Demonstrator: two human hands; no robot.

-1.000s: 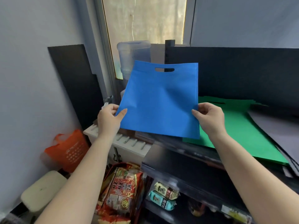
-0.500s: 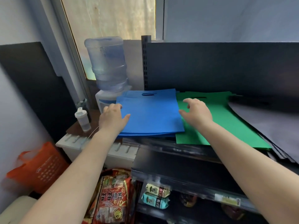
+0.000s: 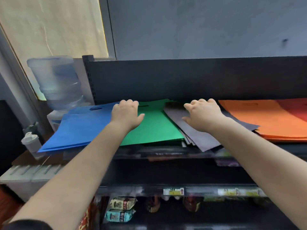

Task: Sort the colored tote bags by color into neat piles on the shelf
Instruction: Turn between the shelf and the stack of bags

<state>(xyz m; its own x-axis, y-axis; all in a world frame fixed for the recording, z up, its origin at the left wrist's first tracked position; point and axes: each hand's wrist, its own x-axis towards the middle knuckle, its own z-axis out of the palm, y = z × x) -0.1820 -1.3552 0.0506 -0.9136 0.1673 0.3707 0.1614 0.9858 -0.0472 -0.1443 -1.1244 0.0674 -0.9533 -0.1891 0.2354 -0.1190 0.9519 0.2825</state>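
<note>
red bags point(image 3: 295, 108) cut off right; price labels point(image 3: 173, 191) blurred

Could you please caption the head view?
Both hands reach over blue, green and grey bag piles.

Five bag piles lie in a row along the shelf point(image 3: 166, 153): the leftmost pile point(image 3: 79, 128), second pile point(image 3: 154, 128), third pile point(image 3: 196, 136), fourth pile point(image 3: 265, 120), and rightmost pile point(image 3: 297, 108); a water dispenser point(image 3: 56, 83) stands far left.

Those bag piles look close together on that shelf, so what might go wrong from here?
The blue pile juts past the shelf's left end and may slide off. The grey bags lie fanned and skewed, overhanging the front edge under the right hand; a nudge might spill them or mix them into the green pile.
</note>
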